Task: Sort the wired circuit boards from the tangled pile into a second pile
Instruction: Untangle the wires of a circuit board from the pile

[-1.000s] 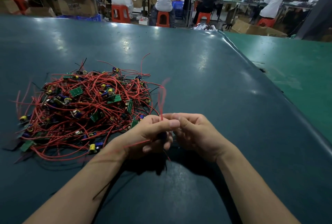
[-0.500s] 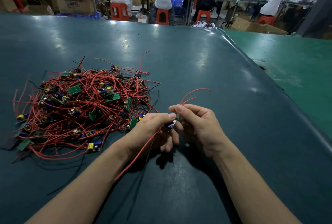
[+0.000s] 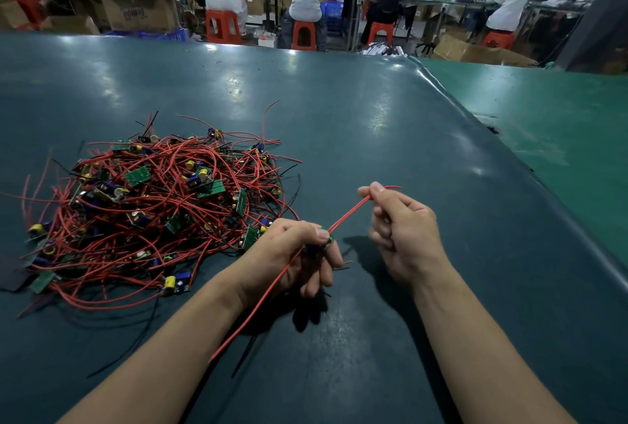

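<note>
A tangled pile of small green circuit boards with red and black wires (image 3: 153,206) lies on the dark green table (image 3: 339,111), left of my hands. My left hand (image 3: 292,257) grips one small circuit board (image 3: 317,247) just right of the pile; the board is mostly hidden by the fingers. One red wire (image 3: 350,216) runs from the board up to my right hand (image 3: 401,230), which pinches it near its end. Another red wire (image 3: 258,304) and a black one trail down under my left wrist.
A lighter green table (image 3: 560,124) adjoins at the right, past a raised seam. Beyond the far edge, several people sit on orange stools (image 3: 222,26) at workbenches, with cardboard boxes (image 3: 139,10) beside them.
My right hand has moved right and away from the left, drawing the red wire out straight between the two hands. The left hand still grips the board.
</note>
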Action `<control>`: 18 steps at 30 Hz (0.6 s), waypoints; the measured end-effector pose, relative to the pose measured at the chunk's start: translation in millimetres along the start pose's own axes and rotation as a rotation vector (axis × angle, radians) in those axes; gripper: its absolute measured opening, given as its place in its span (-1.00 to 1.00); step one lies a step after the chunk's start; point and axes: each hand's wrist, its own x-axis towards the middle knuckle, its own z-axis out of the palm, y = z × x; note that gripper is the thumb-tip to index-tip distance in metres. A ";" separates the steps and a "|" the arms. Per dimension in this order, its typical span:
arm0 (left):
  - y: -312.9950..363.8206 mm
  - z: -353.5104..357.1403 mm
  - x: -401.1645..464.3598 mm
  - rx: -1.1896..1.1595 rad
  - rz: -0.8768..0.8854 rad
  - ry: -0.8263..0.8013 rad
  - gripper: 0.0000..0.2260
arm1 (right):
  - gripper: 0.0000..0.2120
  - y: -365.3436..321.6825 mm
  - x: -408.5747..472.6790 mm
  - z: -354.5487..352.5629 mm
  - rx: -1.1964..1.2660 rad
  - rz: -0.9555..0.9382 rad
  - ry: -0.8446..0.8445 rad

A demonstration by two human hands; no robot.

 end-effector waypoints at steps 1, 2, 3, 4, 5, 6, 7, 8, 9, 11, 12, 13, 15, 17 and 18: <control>-0.1 -0.5 0.2 -0.002 -0.004 -0.005 -0.74 | -0.79 -0.8 1.9 -1.3 0.034 0.005 0.023; 0.0 -0.7 0.4 -0.002 -0.006 -0.009 -0.73 | -0.78 -1.1 3.2 -2.1 0.057 0.015 0.035; -0.1 -0.8 0.6 -0.001 -0.008 -0.014 -0.74 | -0.77 -0.9 3.5 -2.6 0.063 0.017 0.042; 0.0 -0.7 0.6 -0.001 -0.008 -0.018 -0.74 | -0.76 0.2 3.8 -2.6 0.048 0.003 0.046; 0.1 -0.7 0.4 0.000 -0.008 -0.023 -0.74 | -0.74 1.9 3.9 -3.2 -0.027 -0.043 0.058; 0.3 -0.6 -0.1 0.001 -0.009 -0.027 -0.74 | -0.74 3.6 3.2 -3.9 -0.171 -0.119 0.076; 0.5 -0.5 -0.8 0.004 -0.009 -0.028 -0.74 | -0.76 5.2 1.8 -4.3 -0.334 -0.200 0.091; 0.6 -0.1 -1.5 0.008 -0.010 -0.030 -0.73 | -0.78 6.6 0.4 -4.6 -0.457 -0.256 0.094; 0.5 0.1 -1.9 0.011 -0.011 -0.031 -0.73 | -0.81 8.0 0.0 -5.1 -0.504 -0.280 0.088; 0.8 1.0 -2.4 0.016 -0.016 -0.027 -0.73 | -0.83 9.6 -0.1 -4.9 -0.456 -0.271 0.044; 1.0 1.4 -2.5 0.020 -0.019 -0.022 -0.73 | -0.80 9.8 0.1 -4.0 -0.424 -0.262 0.025; 1.0 1.8 -2.4 0.023 -0.020 -0.017 -0.74 | -0.76 10.0 0.6 -4.0 -0.400 -0.254 0.015; 1.2 2.6 -2.6 0.032 -0.022 -0.007 -0.76 | -0.76 9.2 1.6 -5.0 -0.336 -0.247 0.006; 1.5 3.1 -2.7 0.034 -0.021 -0.003 -0.75 | -0.78 7.0 3.1 -6.2 -0.250 -0.233 0.036; 1.8 3.5 -2.6 0.027 -0.020 -0.002 -0.75 | -0.81 5.1 3.2 -6.4 -0.205 -0.207 0.063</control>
